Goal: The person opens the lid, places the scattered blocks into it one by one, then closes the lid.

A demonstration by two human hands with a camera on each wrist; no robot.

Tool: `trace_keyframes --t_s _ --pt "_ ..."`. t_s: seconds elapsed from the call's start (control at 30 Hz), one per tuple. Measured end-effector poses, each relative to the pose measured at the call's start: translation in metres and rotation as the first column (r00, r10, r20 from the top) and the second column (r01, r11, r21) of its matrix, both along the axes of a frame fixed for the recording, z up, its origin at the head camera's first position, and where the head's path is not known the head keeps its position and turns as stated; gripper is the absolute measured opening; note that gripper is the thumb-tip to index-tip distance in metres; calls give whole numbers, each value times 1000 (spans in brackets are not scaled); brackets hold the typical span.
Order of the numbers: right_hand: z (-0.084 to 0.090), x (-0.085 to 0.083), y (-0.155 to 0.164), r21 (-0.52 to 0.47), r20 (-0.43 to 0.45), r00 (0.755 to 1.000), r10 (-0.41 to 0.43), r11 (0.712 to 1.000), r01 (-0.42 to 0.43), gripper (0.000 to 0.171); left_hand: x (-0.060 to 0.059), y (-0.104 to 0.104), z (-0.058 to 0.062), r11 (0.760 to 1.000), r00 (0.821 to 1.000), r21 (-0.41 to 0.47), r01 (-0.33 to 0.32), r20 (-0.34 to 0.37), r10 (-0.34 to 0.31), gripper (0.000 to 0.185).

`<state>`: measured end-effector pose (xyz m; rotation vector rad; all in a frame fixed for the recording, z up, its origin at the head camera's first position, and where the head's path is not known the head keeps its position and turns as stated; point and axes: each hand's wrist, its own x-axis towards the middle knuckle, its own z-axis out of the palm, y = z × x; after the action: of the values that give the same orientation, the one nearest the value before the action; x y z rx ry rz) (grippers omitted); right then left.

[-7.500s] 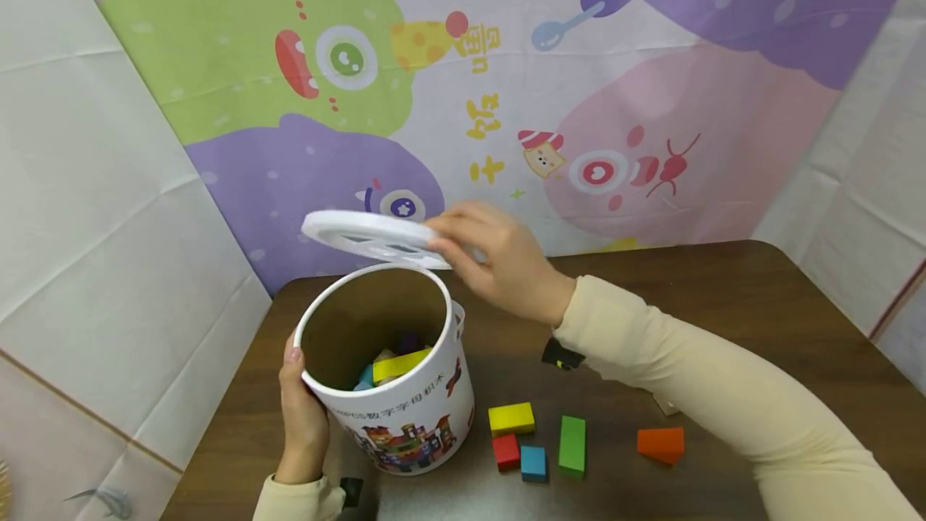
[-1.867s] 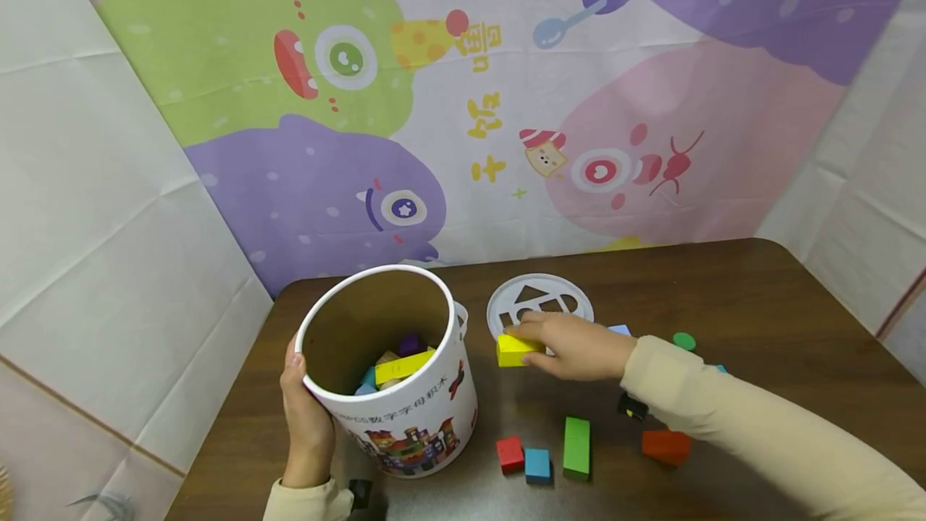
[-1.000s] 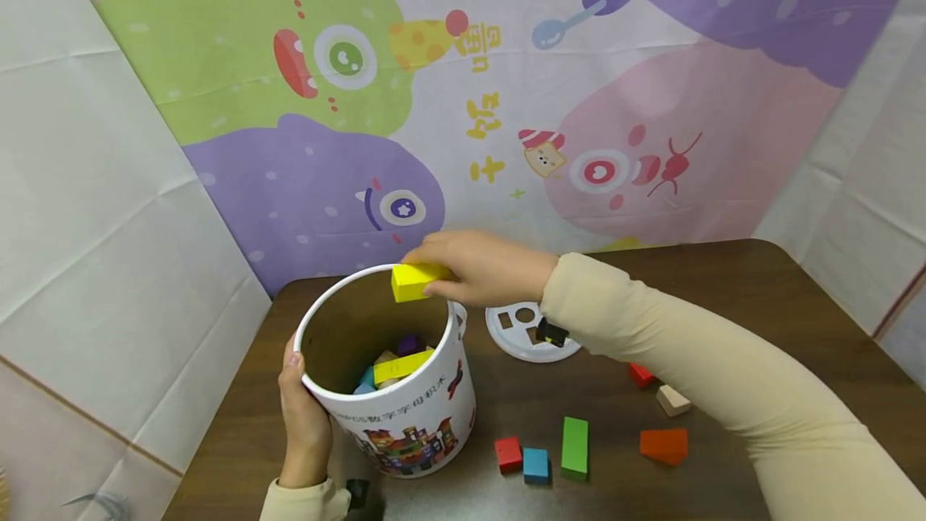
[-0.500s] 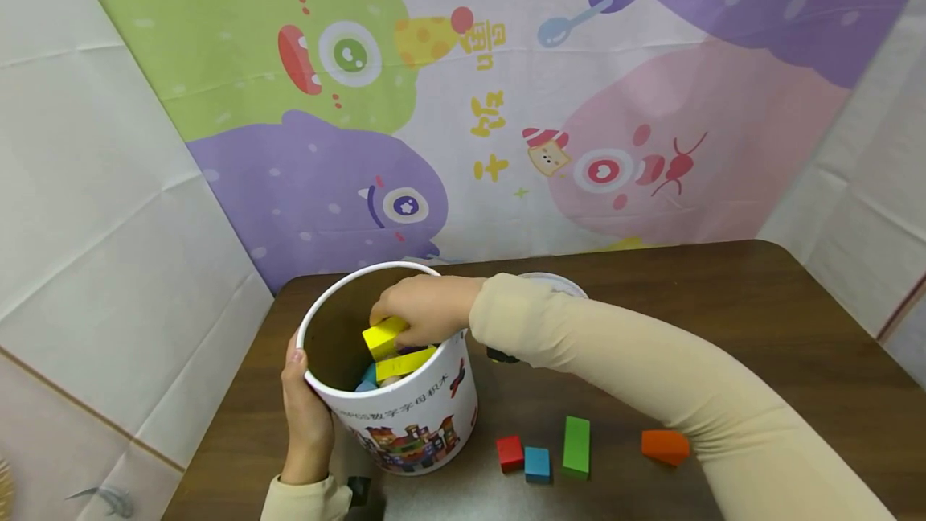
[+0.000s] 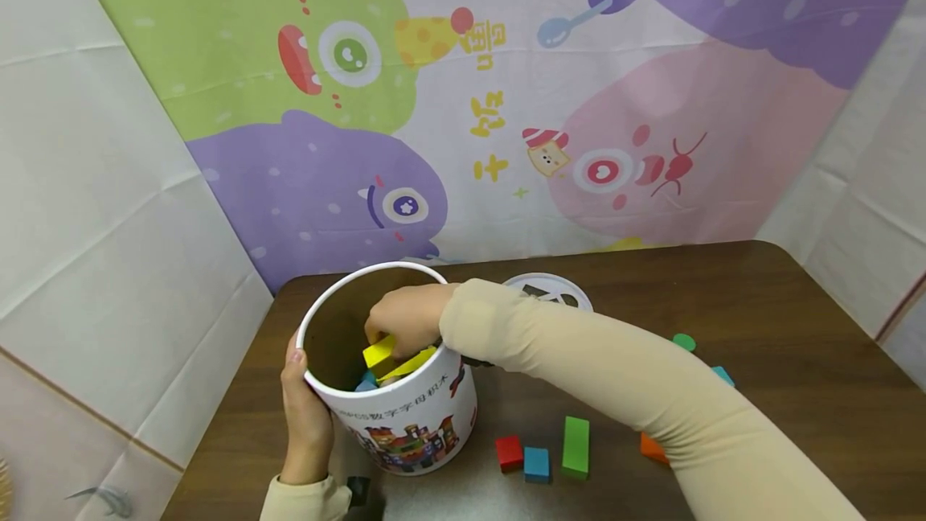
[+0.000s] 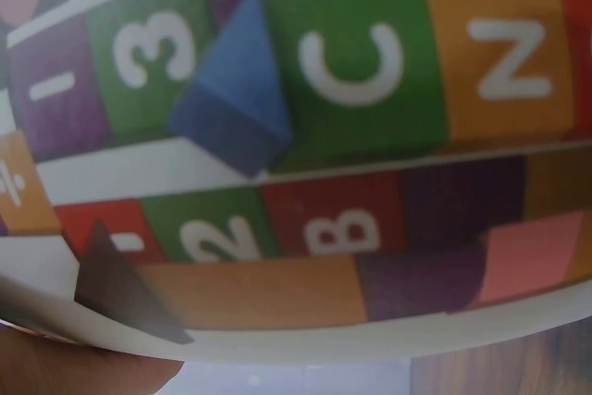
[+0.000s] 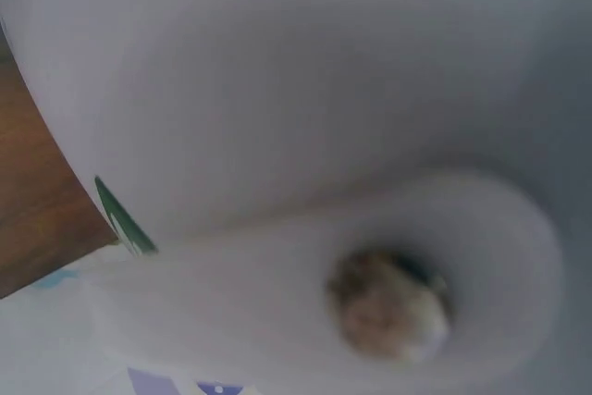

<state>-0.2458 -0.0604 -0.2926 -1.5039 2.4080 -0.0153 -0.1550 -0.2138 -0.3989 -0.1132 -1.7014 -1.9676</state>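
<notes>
R hand (image 5: 405, 318) inside bucket (image 5: 427, 416), below rim, fingers curled round yellow block (image 5: 379, 352). Block tilted, long axis slanting down-left, resting near 2nd yellow block (image 5: 411, 363) on pile. L hand (image 5: 304, 416) grips bucket wall, outer left side. Room: bucket mouth wide, free above. Loose blocks (image 5: 550, 450) and lid (image 5: 550, 289) on table (image 5: 781, 320), right of bucket, R hand nearer.

white printed tub (image 5: 405, 424), yellow block (image 5: 379, 351), green block (image 5: 575, 446)
</notes>
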Motion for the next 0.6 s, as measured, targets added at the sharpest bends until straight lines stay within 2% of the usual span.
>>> trace_keyframes --t_s 0.17,0.33,0.47,0.6 --pt "-5 -1 -2 30 8 1000 -5 1000 5 24 0 0 0 1000 1000 1 0 5 0 51" --pt "-2 -3 0 6 31 999 -12 1000 12 25 0 -1 0 1000 1000 6 9 -2 -9 51" --pt "4 -5 9 -39 27 1000 -5 999 6 30 0 0 -1 1000 1000 17 13 -6 -13 51" --pt "17 -4 24 -88 31 999 11 996 -8 33 0 1 -1 1000 1000 26 8 -1 -8 51"
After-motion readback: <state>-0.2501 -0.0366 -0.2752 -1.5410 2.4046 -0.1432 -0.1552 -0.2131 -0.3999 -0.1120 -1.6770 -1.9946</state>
